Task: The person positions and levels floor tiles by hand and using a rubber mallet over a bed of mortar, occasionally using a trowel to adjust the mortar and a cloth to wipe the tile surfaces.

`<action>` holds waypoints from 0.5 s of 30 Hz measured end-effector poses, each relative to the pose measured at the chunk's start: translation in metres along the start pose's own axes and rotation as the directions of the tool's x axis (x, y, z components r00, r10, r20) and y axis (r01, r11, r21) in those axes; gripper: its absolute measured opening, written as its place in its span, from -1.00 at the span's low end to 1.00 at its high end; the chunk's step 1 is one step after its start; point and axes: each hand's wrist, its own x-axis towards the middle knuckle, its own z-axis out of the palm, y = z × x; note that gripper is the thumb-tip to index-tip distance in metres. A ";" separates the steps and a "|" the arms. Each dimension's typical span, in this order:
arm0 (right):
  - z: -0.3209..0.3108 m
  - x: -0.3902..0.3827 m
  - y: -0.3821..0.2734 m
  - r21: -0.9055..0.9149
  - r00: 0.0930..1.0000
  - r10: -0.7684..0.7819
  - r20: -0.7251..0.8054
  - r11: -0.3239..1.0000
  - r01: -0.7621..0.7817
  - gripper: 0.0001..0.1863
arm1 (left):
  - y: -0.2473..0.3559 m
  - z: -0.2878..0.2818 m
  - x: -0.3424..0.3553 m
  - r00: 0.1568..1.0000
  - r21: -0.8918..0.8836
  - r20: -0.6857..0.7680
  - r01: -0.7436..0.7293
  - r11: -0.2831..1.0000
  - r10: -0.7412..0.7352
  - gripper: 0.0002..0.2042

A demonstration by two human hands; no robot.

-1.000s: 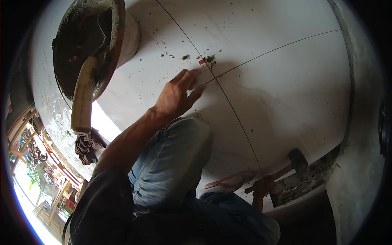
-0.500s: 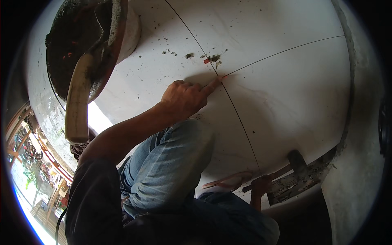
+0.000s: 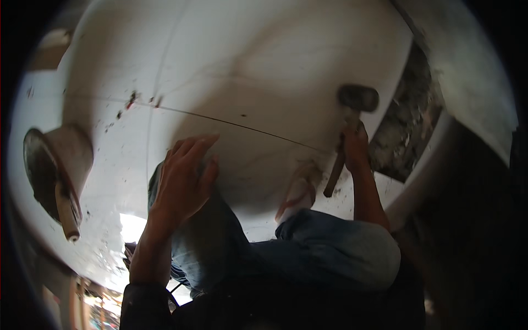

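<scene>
In my right hand (image 3: 356,146) is a rubber mallet (image 3: 358,98) with a dark head and a wooden handle. My fingers are wrapped round the handle, and the head points away from me, above the pale tiles (image 3: 264,71). My left hand (image 3: 184,173) hovers over my bent knee with nothing in it, its fingers and thumb apart. Just beyond it, a dark joint line runs across the tiles. Motion blurs the view a little.
On the left stands a bucket (image 3: 80,151) with a wooden-handled tool (image 3: 67,212) in it. Crumbs of mortar and a small red piece (image 3: 131,103) lie by the joints. A rough uncovered strip (image 3: 404,115) borders the tiles at right. My foot (image 3: 300,190) rests near the mallet.
My left hand has left the tile joint, drawn back toward my knee and opened. The right hand has raised the mallet and brought it forward. The view has turned.
</scene>
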 end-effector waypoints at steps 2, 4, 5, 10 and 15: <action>-0.013 0.003 -0.011 0.091 1.000 -0.016 -0.003 0.996 0.017 -0.78 | 0.038 0.039 0.029 0.995 -0.046 0.010 -0.102 0.994 0.103 -0.59; -0.041 0.003 -0.013 0.201 1.000 0.001 -0.029 0.979 0.005 -0.75 | 0.060 0.091 0.069 0.953 0.245 -0.162 -0.213 0.946 0.256 -0.48; -0.058 0.001 -0.012 0.321 0.994 -0.027 -0.105 0.945 0.059 -0.73 | 0.056 0.112 0.086 0.945 0.276 -0.129 -0.258 0.926 0.302 -0.48; -0.215 0.013 0.046 0.512 0.817 -0.185 -0.545 0.699 0.500 -0.69 | 0.016 0.137 0.136 0.894 0.758 -0.204 -0.114 0.642 0.400 -0.32; -0.282 0.096 0.084 0.802 0.767 0.239 -0.595 0.107 0.588 -0.74 | 0.004 0.111 0.149 0.870 0.654 -0.483 0.284 0.701 0.099 -0.30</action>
